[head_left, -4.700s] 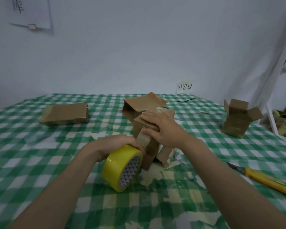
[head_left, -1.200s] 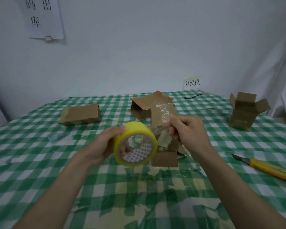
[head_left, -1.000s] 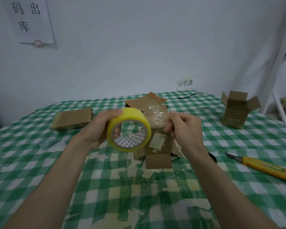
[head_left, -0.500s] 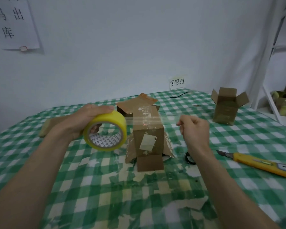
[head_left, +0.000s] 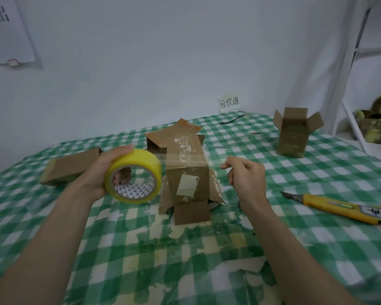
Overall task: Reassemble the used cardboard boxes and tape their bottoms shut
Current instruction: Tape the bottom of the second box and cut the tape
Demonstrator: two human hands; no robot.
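Evidently mid-task — left hand point(head_left: 101, 172) grips the tape roll point(head_left: 133, 176), right hand point(head_left: 245, 177) pinches its strip point(head_left: 191, 161) above the untaped box point(head_left: 188, 172); others wait.

Single head-worn view, looking forward and slightly down across the counter point(head_left: 317, 216) toward the wall point(head_left: 163, 62). Both forearms are reaching in from the bottom edge, close to the lens; shelf point(head_left: 361, 133) is showing at right.
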